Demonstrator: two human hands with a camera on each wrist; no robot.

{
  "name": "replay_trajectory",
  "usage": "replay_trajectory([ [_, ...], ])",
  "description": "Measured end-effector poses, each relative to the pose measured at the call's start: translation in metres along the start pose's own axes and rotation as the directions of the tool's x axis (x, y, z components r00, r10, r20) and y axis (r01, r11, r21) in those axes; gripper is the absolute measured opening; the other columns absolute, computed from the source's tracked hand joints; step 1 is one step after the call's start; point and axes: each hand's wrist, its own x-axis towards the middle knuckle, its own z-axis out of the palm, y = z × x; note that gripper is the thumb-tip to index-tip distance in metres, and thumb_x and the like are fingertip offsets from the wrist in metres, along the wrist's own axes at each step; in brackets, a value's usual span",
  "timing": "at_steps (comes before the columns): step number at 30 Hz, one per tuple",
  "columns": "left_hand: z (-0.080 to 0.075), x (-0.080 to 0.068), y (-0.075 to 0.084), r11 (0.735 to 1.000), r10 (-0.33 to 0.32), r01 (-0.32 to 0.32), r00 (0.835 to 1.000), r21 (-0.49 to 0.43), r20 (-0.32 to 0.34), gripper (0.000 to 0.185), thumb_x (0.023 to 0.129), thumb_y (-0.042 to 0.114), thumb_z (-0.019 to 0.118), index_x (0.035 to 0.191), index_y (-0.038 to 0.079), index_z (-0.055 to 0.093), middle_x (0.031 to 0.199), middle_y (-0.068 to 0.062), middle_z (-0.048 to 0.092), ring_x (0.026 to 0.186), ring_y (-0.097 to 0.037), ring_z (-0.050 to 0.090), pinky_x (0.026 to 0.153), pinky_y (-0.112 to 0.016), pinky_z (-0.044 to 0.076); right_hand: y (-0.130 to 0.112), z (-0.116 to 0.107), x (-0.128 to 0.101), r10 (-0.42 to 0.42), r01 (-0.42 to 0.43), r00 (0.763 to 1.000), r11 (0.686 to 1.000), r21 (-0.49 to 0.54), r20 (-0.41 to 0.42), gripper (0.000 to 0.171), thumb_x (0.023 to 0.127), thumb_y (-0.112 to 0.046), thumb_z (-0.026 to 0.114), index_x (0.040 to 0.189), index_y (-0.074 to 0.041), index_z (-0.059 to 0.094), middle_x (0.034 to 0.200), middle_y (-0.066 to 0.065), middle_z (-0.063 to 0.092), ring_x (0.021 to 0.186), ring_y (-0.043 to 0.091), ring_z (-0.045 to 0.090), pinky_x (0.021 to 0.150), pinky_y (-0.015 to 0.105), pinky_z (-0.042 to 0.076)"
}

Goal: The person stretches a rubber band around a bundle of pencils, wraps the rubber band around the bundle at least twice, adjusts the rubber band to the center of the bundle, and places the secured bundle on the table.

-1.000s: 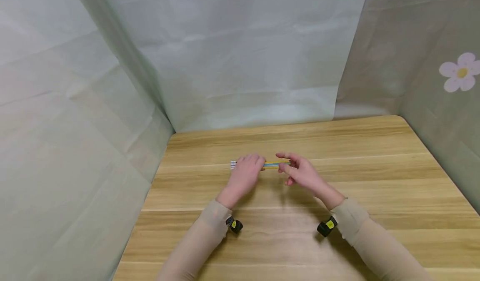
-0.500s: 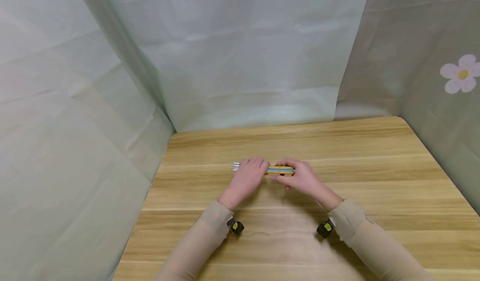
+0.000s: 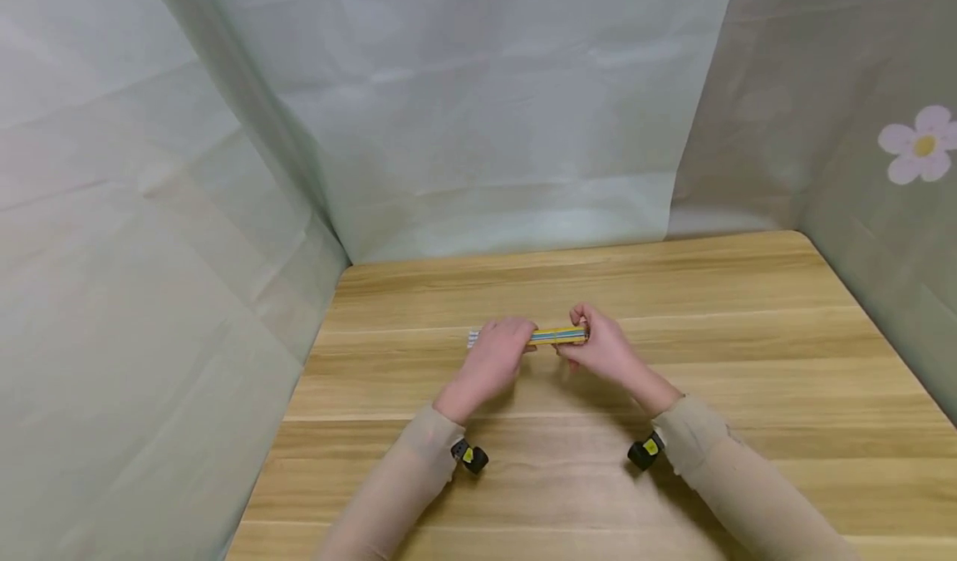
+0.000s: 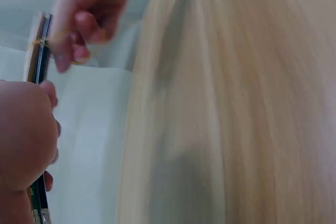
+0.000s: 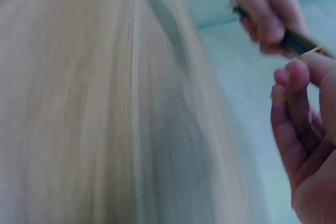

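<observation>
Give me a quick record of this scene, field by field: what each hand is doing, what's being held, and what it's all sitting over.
Left hand: grips the bundle near its left end
Right hand: fingers at the bundle's right end, pulling a thin yellow rubber band around it
Held item: bundle of pencils, lying roughly level, left to right
Surface: wooden table
Backdrop: pale green sheet with a flower print at right

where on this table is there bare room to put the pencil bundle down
Bare wood lies along the back strip of the table by the green backdrop, on the right side toward the flower wall, and left of the left hand. The middle is crowded: both hands hold the pencil bundle.
</observation>
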Motion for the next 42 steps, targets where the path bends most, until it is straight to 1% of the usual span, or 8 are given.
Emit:
replay_trajectory([
  [7, -0.006, -0.001, 0.0, 0.977, -0.137, 0.126, 0.989, -0.174, -0.054, 0.014, 0.104, 0.012, 0.07, 0.115, 0.005, 0.064, 0.098, -0.007, 0.071, 0.09, -0.028, 0.07, 0.081, -0.043, 0.058, 0.005, 0.001, -0.004, -0.253, 0.261, 0.964, 0.959, -0.111, 0.086, 0.014, 0.109, -0.007, 0.059, 0.1, -0.003, 0.069, 0.078, -0.003, 0.074, 0.068, 0.015, 0.068, 0.061, 0.031, 0.057],
  [14, -0.006, -0.003, -0.004, 0.909, -0.287, 0.288, 0.957, -0.301, 0.05, 0.014, 0.109, 0.013, 0.062, 0.118, 0.004, 0.062, 0.096, -0.006, 0.066, 0.087, -0.026, 0.067, 0.08, -0.046, 0.058, 0.008, -0.001, -0.012, -0.663, 0.671, 0.729, 0.64, -0.375, 0.172, 0.019, 0.089, -0.007, 0.067, 0.078, -0.022, 0.062, 0.07, -0.014, 0.055, 0.061, 0.002, 0.048, 0.055, 0.022, 0.04],
  [16, -0.006, -0.002, -0.005, 0.891, -0.304, 0.31, 0.95, -0.333, 0.072, 0.012, 0.11, 0.013, 0.061, 0.117, 0.004, 0.061, 0.093, -0.006, 0.063, 0.084, -0.025, 0.064, 0.078, -0.046, 0.057, 0.008, 0.0, -0.015, -0.651, 0.664, 0.743, 0.684, -0.302, 0.158, 0.021, 0.089, -0.003, 0.065, 0.077, -0.02, 0.061, 0.069, -0.013, 0.054, 0.06, 0.004, 0.048, 0.056, 0.022, 0.04],
  [20, -0.007, -0.001, -0.006, 0.86, -0.341, 0.35, 0.936, -0.37, 0.091, 0.009, 0.11, 0.014, 0.059, 0.109, 0.005, 0.057, 0.085, -0.005, 0.057, 0.077, -0.024, 0.057, 0.071, -0.044, 0.053, 0.003, 0.006, -0.023, -0.437, 0.431, 0.893, 0.899, 0.077, 0.111, 0.02, 0.097, 0.004, 0.051, 0.087, -0.005, 0.066, 0.07, -0.008, 0.055, 0.063, 0.01, 0.052, 0.059, 0.024, 0.042],
  [23, -0.005, -0.001, -0.006, 0.839, -0.379, 0.385, 0.921, -0.385, 0.096, 0.01, 0.111, 0.014, 0.059, 0.104, 0.006, 0.054, 0.082, -0.004, 0.053, 0.074, -0.023, 0.054, 0.068, -0.042, 0.05, -0.001, 0.015, -0.025, -0.266, 0.191, 0.954, 0.897, 0.399, 0.142, 0.031, 0.101, 0.005, 0.038, 0.116, 0.015, 0.063, 0.079, -0.003, 0.059, 0.071, 0.013, 0.052, 0.074, 0.026, 0.051],
  [31, 0.001, -0.003, -0.001, 0.856, -0.393, 0.387, 0.918, -0.343, 0.055, 0.009, 0.109, 0.012, 0.061, 0.108, 0.005, 0.057, 0.086, -0.005, 0.056, 0.079, -0.026, 0.058, 0.072, -0.046, 0.053, -0.009, 0.032, -0.029, -0.024, -0.192, 0.966, 0.593, 0.782, 0.256, 0.064, 0.114, -0.004, 0.028, 0.174, -0.022, 0.011, 0.114, 0.001, 0.049, 0.091, 0.005, 0.055, 0.105, 0.026, 0.051],
  [39, 0.01, -0.003, 0.003, 0.9, -0.402, 0.371, 0.91, -0.228, -0.104, 0.012, 0.106, 0.014, 0.066, 0.107, 0.003, 0.059, 0.09, -0.011, 0.064, 0.083, -0.034, 0.066, 0.07, -0.049, 0.055, -0.018, 0.041, -0.022, 0.143, -0.254, 0.963, 0.182, 0.95, 0.23, 0.061, 0.116, -0.007, 0.037, 0.172, -0.027, 0.022, 0.134, -0.003, 0.063, 0.098, 0.005, 0.068, 0.098, 0.018, 0.053],
  [42, 0.013, -0.004, 0.004, 0.908, -0.413, 0.39, 0.895, -0.155, -0.17, 0.017, 0.104, 0.016, 0.068, 0.114, 0.004, 0.064, 0.099, -0.012, 0.068, 0.089, -0.033, 0.067, 0.071, -0.047, 0.052, -0.023, 0.039, -0.018, 0.222, -0.252, 0.948, 0.091, 0.963, 0.227, 0.045, 0.116, -0.014, 0.041, 0.16, -0.02, 0.044, 0.127, -0.005, 0.072, 0.095, 0.005, 0.071, 0.094, 0.016, 0.053],
])
